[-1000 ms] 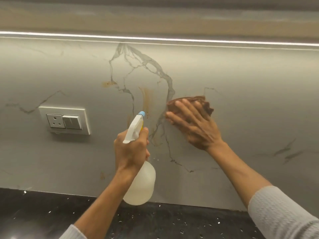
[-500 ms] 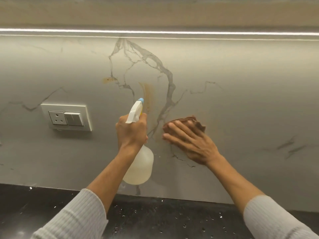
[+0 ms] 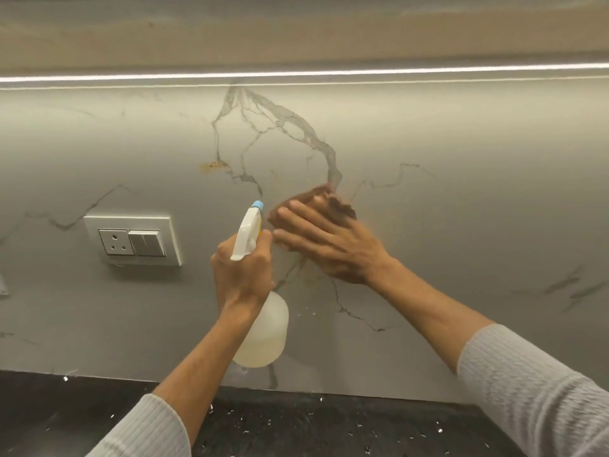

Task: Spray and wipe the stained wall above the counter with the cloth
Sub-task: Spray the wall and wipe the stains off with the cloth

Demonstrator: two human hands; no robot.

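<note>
The wall (image 3: 461, 192) above the counter is a smooth grey-white surface with dark veins like marble. The veins start near the top and branch downward through the middle. Along the top edge of the wall runs one thin bright light strip (image 3: 296, 74), and above it is a brownish panel (image 3: 296, 34). At the bottom lies the counter (image 3: 296, 427), which is black with many small white specks.

On the wall there is one clear orange-brown stain (image 3: 214, 165), up and to the left of both hands. A much fainter brownish smear (image 3: 274, 179) lies between this stain and the cloth. A few small drops (image 3: 306, 312) sit on the wall below the right hand.

On the left part of the wall there is one white plate (image 3: 171, 240), and it carries one socket (image 3: 115, 243) with three holes and one switch (image 3: 146, 243).

There are two hands, one spray bottle and one cloth. The left hand (image 3: 242, 275) grips the neck of the spray bottle (image 3: 263, 331), with the fingers wrapped round it under the white spray head. The nozzle with the blue tip points up toward the wall, and the pale round body hangs under the hand, above the counter. The right hand (image 3: 333, 249) lies flat on the brown cloth (image 3: 326, 199) with straight, spread fingers and presses it against the wall, on the thick vein. The cloth is a little blurred. The two hands are just beside each other, and the cloth is next to the nozzle. Both arms wear light grey ribbed sleeves (image 3: 534, 384).
</note>
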